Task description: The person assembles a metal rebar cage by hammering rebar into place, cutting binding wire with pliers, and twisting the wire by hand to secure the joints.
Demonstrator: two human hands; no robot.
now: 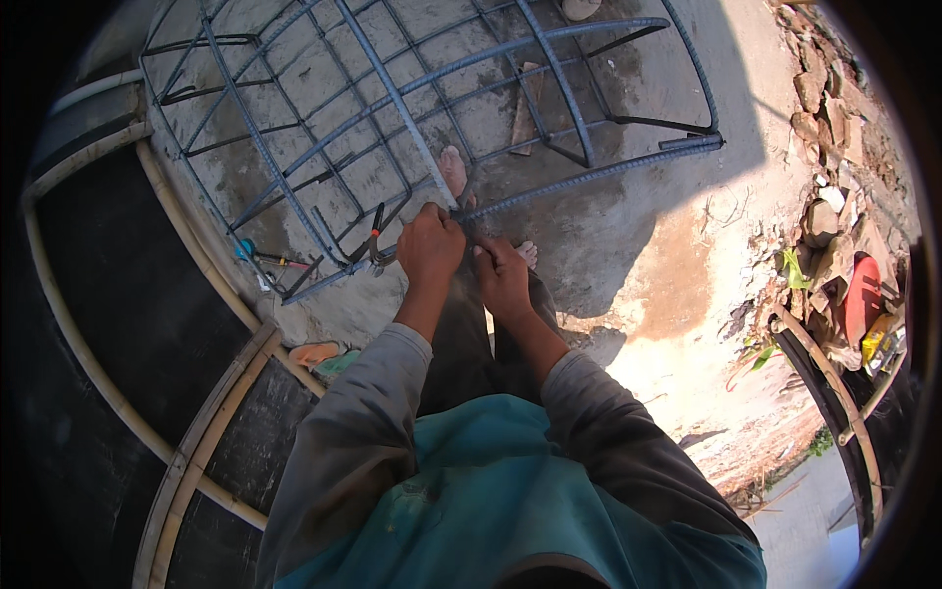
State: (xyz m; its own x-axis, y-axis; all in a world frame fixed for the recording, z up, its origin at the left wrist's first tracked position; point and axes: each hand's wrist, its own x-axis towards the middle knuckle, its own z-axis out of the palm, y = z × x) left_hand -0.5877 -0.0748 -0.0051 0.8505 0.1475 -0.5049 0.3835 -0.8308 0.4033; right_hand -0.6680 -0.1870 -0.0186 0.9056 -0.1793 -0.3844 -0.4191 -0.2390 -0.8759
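A cage of ribbed steel rebar (388, 83) stands in front of me, its near bar running across in front of my legs. My left hand (430, 243) is closed at the near bar, where a crossing bar meets it. Just right of and below that joint, my right hand (503, 278) is closed with its thumb and fingers pinched. Whatever the fingers hold is too small or hidden to make out. Pincers (376, 239) with orange and dark handles hang at the near bar, left of my left hand.
Sandals (314, 354) lie at the left, by dark panels framed with bamboo poles (231, 412). A teal-ended tool (245, 249) is near the cage's left corner. A wooden piece (526, 108) lies under the cage. Broken stones (834, 245) line the right side.
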